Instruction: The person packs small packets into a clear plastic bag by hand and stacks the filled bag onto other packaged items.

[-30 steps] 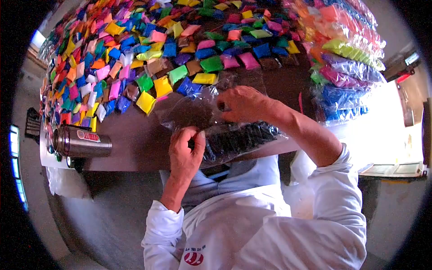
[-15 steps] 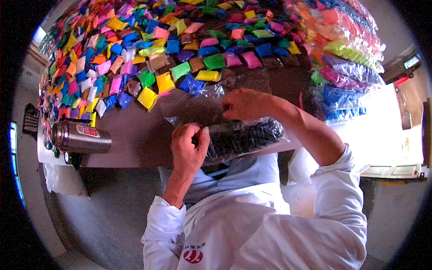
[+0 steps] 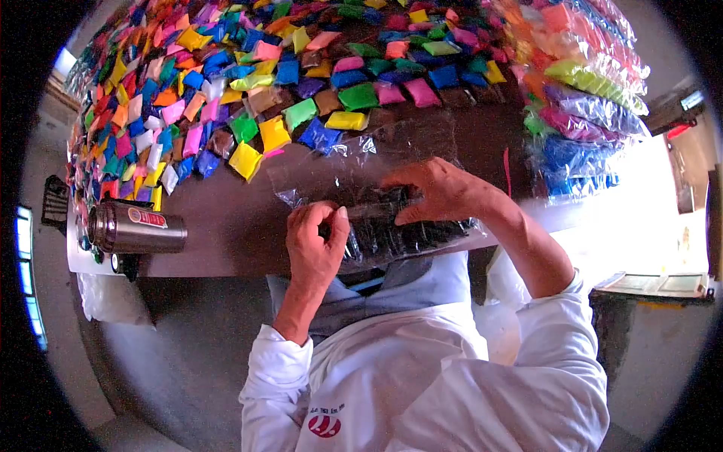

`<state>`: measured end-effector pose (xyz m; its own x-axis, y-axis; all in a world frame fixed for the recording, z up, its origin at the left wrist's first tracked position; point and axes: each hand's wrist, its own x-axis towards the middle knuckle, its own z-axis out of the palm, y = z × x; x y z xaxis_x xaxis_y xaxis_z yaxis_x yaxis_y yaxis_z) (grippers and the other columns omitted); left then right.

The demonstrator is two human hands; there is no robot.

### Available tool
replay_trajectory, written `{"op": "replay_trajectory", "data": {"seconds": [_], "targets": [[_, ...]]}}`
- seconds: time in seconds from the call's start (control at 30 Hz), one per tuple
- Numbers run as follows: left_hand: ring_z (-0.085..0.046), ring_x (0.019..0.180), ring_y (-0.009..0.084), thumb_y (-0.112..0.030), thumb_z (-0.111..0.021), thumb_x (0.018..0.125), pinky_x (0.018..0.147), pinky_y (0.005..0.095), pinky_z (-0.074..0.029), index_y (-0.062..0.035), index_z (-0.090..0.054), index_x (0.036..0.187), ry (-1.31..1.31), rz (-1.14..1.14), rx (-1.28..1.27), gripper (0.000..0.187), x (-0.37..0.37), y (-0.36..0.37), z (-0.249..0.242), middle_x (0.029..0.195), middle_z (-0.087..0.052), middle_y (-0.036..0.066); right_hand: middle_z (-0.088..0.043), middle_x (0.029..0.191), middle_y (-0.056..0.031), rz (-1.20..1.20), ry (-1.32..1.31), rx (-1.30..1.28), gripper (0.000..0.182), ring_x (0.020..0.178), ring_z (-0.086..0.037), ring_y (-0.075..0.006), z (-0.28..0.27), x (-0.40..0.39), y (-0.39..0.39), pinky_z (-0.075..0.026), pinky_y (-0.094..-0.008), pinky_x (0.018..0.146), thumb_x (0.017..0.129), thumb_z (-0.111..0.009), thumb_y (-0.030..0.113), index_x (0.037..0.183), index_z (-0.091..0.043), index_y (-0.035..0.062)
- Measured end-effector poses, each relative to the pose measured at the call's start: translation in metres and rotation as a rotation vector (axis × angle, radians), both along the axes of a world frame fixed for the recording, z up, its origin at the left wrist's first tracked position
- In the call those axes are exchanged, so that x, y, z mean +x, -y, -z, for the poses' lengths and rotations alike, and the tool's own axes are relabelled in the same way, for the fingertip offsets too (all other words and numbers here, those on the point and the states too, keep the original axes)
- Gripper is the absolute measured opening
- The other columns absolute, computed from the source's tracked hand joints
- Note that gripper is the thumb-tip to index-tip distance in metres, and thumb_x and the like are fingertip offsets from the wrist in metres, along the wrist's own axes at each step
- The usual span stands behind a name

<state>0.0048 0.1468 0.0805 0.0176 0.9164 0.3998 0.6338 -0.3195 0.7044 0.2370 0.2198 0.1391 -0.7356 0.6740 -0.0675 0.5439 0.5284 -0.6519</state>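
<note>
A clear plastic bag (image 3: 339, 177) lies at the table's front edge, its wide loose part spread flat away from me. Black packets (image 3: 407, 235) fill the near part of it. At the bag's left side my left hand (image 3: 312, 237) is closed, thumb against curled fingers, gripping the plastic. My right hand (image 3: 444, 192) hovers over the black packets with thumb and fingers apart, its fingertips close to them.
Small packets (image 3: 245, 161) in many colours cover the far and left parts of the table (image 3: 226, 226). Bulging clear bags (image 3: 587, 143) of coloured packets are stacked at the right. A steel flask (image 3: 139, 228) lies at the left front edge.
My right hand has opened from a closed shape and moved slightly right and down over the black packets. My left hand keeps its place at the bag.
</note>
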Motion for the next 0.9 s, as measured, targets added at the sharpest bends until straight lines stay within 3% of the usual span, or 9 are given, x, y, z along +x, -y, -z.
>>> {"op": "replay_trajectory", "data": {"seconds": [0.17,0.23,0.33,0.47,0.53,0.67,0.77,0.87,0.9], "targets": [[-0.058,0.072,0.0256,-0.015,-0.063,0.083,0.078,0.0385,-0.043,-0.0057,-0.059,0.084,0.005,0.001,0.014,0.011,0.001,0.001,-0.002,0.075,-0.060,0.007,-0.067,0.093,-0.0155,-0.002,-0.016,-0.118,0.046,0.087,-0.065,-0.0280,0.000,0.000,-0.006,-0.050,-0.0368,0.077,0.069,-0.076,0.027,0.105,-0.064,0.0022],[-0.061,0.077,0.0266,-0.016,-0.063,0.084,0.074,0.0351,-0.047,-0.0001,-0.062,0.086,0.009,-0.010,-0.022,0.016,0.000,0.002,-0.004,0.082,-0.063,0.013,-0.067,0.086,-0.0142,-0.010,-0.039,-0.053,0.041,0.079,-0.065,-0.0253,0.008,0.001,-0.008,-0.050,-0.0361,0.072,0.070,-0.076,0.029,0.101,-0.067,0.0030],[-0.061,0.079,0.0260,-0.016,-0.063,0.085,0.074,0.0349,-0.047,0.0002,-0.063,0.088,0.003,-0.008,-0.028,0.016,0.000,0.002,-0.002,0.083,-0.064,0.013,-0.067,0.092,-0.0156,-0.021,0.054,-0.173,0.041,0.089,-0.064,-0.0307,-0.001,0.001,-0.010,-0.049,-0.0400,0.080,0.074,-0.071,0.038,0.100,-0.067,0.0062],[-0.062,0.080,0.0252,-0.016,-0.063,0.085,0.075,0.0345,-0.048,0.0005,-0.063,0.089,-0.011,-0.016,-0.071,0.017,0.000,0.003,-0.004,0.085,-0.065,0.013,-0.067,0.092,-0.0156,-0.014,0.092,-0.186,0.040,0.089,-0.063,-0.0305,0.003,0.000,-0.011,-0.049,-0.0401,0.080,0.076,-0.069,0.040,0.098,-0.068,0.0071],[-0.063,0.083,0.0241,-0.015,-0.063,0.085,0.077,0.0339,-0.048,0.0004,-0.063,0.089,0.002,-0.037,-0.060,0.016,0.000,0.003,-0.003,0.088,-0.065,0.012,-0.067,0.086,-0.0131,-0.004,0.024,-0.099,0.036,0.081,-0.065,-0.0259,0.008,0.000,-0.009,-0.049,-0.0363,0.075,0.075,-0.072,0.032,0.099,-0.067,0.0052],[-0.060,0.076,0.0260,-0.013,-0.065,0.083,0.077,0.0370,-0.045,-0.0022,-0.060,0.086,0.011,-0.036,0.047,0.012,0.000,0.003,-0.003,0.085,-0.064,0.010,-0.067,0.088,-0.0140,-0.032,0.029,-0.065,0.037,0.084,-0.064,-0.0276,0.010,-0.002,-0.009,-0.049,-0.0381,0.078,0.076,-0.071,0.033,0.101,-0.066,0.0055],[-0.062,0.088,0.0266,-0.008,-0.064,0.083,0.079,0.0348,-0.048,0.0008,-0.059,0.087,0.054,-0.092,0.145,0.010,-0.011,0.009,-0.013,0.096,-0.064,0.013,-0.066,0.090,-0.0151,0.019,0.130,-0.064,0.039,0.088,-0.064,-0.0292,0.003,-0.007,-0.007,-0.048,-0.0396,0.079,0.076,-0.071,0.035,0.101,-0.065,0.0058],[-0.062,0.087,0.0246,-0.007,-0.063,0.084,0.078,0.0330,-0.049,0.0013,-0.060,0.088,0.065,-0.191,0.159,0.010,-0.022,0.023,-0.031,0.097,-0.064,0.012,-0.066,0.090,-0.0155,0.003,0.189,0.002,0.040,0.088,-0.063,-0.0293,0.009,-0.008,-0.011,-0.049,-0.0394,0.078,0.075,-0.071,0.037,0.100,-0.065,0.0057],[-0.061,0.085,0.0200,-0.010,-0.061,0.086,0.076,0.0302,-0.048,0.0018,-0.060,0.088,0.072,-0.211,0.151,0.012,-0.025,0.029,-0.034,0.093,-0.064,0.010,-0.066,0.090,-0.0150,0.006,0.176,0.026,0.041,0.088,-0.063,-0.0289,0.010,-0.008,-0.010,-0.049,-0.0393,0.078,0.075,-0.072,0.037,0.099,-0.065,0.0055]]}}
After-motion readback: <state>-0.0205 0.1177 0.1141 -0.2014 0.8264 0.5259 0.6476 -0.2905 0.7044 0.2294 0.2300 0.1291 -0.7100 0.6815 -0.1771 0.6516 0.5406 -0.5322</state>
